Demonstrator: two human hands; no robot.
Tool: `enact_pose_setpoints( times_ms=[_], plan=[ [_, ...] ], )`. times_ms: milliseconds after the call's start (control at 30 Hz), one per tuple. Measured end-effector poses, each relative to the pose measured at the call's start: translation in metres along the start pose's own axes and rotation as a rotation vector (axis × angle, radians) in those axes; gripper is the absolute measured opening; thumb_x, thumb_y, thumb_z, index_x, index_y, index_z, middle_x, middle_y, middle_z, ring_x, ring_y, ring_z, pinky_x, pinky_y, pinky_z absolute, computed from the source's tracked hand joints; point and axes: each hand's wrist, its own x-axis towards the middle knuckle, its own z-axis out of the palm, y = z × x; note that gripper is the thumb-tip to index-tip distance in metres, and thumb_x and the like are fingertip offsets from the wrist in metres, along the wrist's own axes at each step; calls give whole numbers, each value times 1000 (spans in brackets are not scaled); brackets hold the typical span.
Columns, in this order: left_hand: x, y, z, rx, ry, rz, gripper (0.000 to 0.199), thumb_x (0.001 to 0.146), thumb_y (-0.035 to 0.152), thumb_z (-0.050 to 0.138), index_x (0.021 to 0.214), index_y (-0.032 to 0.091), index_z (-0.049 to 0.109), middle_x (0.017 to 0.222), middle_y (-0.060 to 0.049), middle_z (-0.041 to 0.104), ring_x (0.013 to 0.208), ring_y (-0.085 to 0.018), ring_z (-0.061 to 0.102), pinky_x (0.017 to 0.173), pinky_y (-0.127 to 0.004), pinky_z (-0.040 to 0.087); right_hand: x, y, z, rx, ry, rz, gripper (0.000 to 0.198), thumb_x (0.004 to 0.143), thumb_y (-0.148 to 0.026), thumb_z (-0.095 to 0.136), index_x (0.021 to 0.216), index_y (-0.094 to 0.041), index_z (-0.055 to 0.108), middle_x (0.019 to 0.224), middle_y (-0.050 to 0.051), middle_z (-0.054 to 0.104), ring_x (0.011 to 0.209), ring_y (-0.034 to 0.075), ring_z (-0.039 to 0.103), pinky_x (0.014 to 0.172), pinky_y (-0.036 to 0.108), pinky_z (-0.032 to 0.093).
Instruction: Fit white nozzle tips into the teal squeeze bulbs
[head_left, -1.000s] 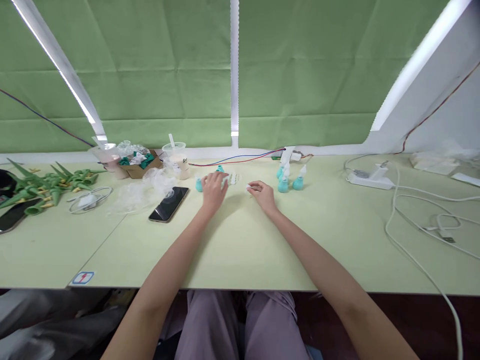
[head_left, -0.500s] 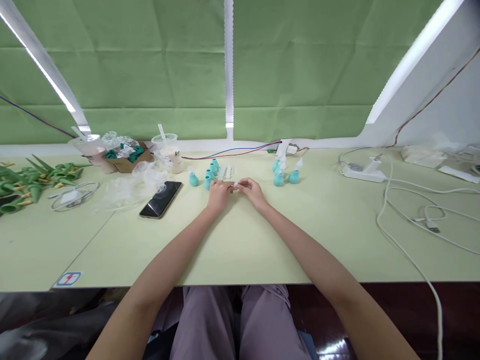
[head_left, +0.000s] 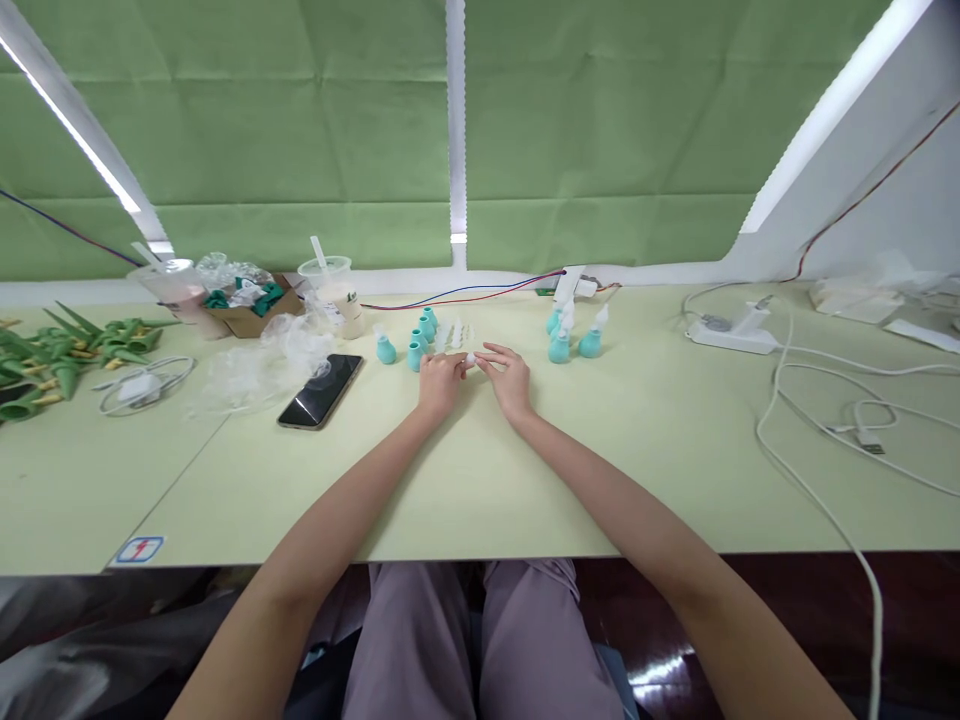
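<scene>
Between my hands is a small white piece point(head_left: 470, 360), too small to make out fully. My left hand point(head_left: 441, 382) is closed, its fingertips pinching that piece. My right hand point(head_left: 508, 380) touches the piece's right side with fingertips, its fingers partly spread. Just beyond my left hand stand several teal bulb-shaped pieces point(head_left: 415, 354) with open tops, and beside them lie small white nozzle-like parts point(head_left: 456, 334). To the right of my right hand, several teal bulbs point(head_left: 589, 343) carry white pointed tips.
Left of my hands lie a black phone point(head_left: 321, 392), crumpled clear plastic bags point(head_left: 262, 365), a drink cup point(head_left: 341, 300) and a cardboard box point(head_left: 259, 315). Green plastic parts point(head_left: 67, 360) are heaped at far left. A white power strip point(head_left: 731, 336) and loose cables point(head_left: 795, 470) lie at right.
My right hand's fingers have loosened and spread a little at the white piece. My left hand keeps its pinch. The whole view has shifted slightly.
</scene>
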Motion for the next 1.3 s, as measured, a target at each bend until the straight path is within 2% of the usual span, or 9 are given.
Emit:
enact_pose_setpoints(
  times_ms=[233,400,600,767,933,1300],
  plan=[
    [0,1,0,-47,-30,-29,29,88,26,42,71,21,65,59,1,62,62,-15,55,73,-30,30,5,11,4,272,-57,204,22,64,-39,70,76,-22,73,93,4,70,94,21,61,87,33,45],
    [0,3,-1,-38,-48,-23,34,89,27,42,63,19,61,60,0,62,60,-15,53,73,-31,30,11,16,4,344,-120,287,27,57,-40,73,76,-21,72,92,4,70,96,22,61,86,33,45],
    [-1,2,-1,-28,-23,-17,33,89,28,42,63,20,61,60,0,63,62,-15,54,75,-32,30,11,15,3,300,-108,265,27,60,-41,72,78,-20,71,92,5,71,88,20,62,83,34,47],
    [-1,2,-2,0,6,-19,34,89,31,41,64,20,61,63,0,64,66,-17,56,77,-32,31,9,10,3,280,-130,137,31,69,-39,67,95,-24,69,110,4,66,102,19,59,92,34,45],
    [-1,1,-1,8,-1,-25,32,89,29,42,65,19,62,63,0,65,67,-18,57,77,-32,30,5,2,2,205,-115,28,19,74,-37,63,85,-24,73,99,2,70,101,19,61,95,34,43],
    [-2,4,-2,-14,3,-9,30,89,27,42,70,20,64,62,0,64,66,-17,57,75,-31,30,7,9,2,243,-62,140,18,69,-37,67,79,-23,73,87,1,72,93,21,65,92,34,45]
  ],
)
